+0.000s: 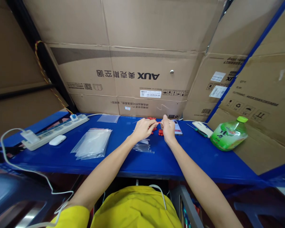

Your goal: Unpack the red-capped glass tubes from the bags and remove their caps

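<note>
My left hand [142, 129] and my right hand [168, 129] meet above the blue table, both with fingers pinched. Between their fingertips shows a small red piece [159, 123], gripped from both sides; its exact shape is too small to make out. Just below it lies a cluster of small red pieces [161, 132]. More red pieces [152, 118] lie behind my left hand, partly covered by it. Several thin clear tubes [143, 147] rest on the table in front of my left hand, nearer to my body.
Clear plastic bags [92, 144] are stacked at the left, with another bag [108, 118] behind. A power strip [57, 129] and a white case [57, 140] sit farther left. At the right are a phone-like object [178, 128], a green-handled tool [200, 132] and a green bottle [229, 134]. Cardboard [133, 63] walls the back.
</note>
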Action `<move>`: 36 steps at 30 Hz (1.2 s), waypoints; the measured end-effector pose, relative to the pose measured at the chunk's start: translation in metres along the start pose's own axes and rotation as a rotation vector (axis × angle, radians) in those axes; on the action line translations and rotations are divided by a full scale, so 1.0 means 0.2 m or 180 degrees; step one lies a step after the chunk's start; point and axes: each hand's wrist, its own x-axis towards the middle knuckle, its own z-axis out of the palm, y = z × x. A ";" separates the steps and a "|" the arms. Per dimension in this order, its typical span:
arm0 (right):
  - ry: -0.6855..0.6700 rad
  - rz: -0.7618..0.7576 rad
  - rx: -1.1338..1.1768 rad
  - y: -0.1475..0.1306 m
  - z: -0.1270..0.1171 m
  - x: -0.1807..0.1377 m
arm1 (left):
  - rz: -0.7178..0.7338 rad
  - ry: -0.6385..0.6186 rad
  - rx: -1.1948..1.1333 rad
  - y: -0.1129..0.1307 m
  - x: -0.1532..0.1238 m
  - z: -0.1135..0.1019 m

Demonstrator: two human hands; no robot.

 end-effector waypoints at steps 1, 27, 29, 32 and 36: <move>0.0133 -0.0250 -0.0289 0.00 0.00 -0.01 | -0.0113 0.0075 0.0100 0.01 0.00 0.00; -0.0281 -0.0875 -0.1858 0.03 -0.03 -0.02 | -0.0291 -0.0189 -0.1293 -0.04 0.02 0.06; -0.0338 -0.0753 -0.1659 0.04 -0.01 -0.02 | -0.0405 -0.0108 -0.1224 -0.04 0.03 0.08; -0.0437 -0.0554 -0.1216 0.06 0.01 -0.01 | -0.0519 -0.0069 -0.1200 -0.05 0.03 0.12; -0.0529 -0.0403 -0.0920 0.06 0.03 -0.01 | -0.0590 -0.0043 -0.1169 -0.05 0.03 0.15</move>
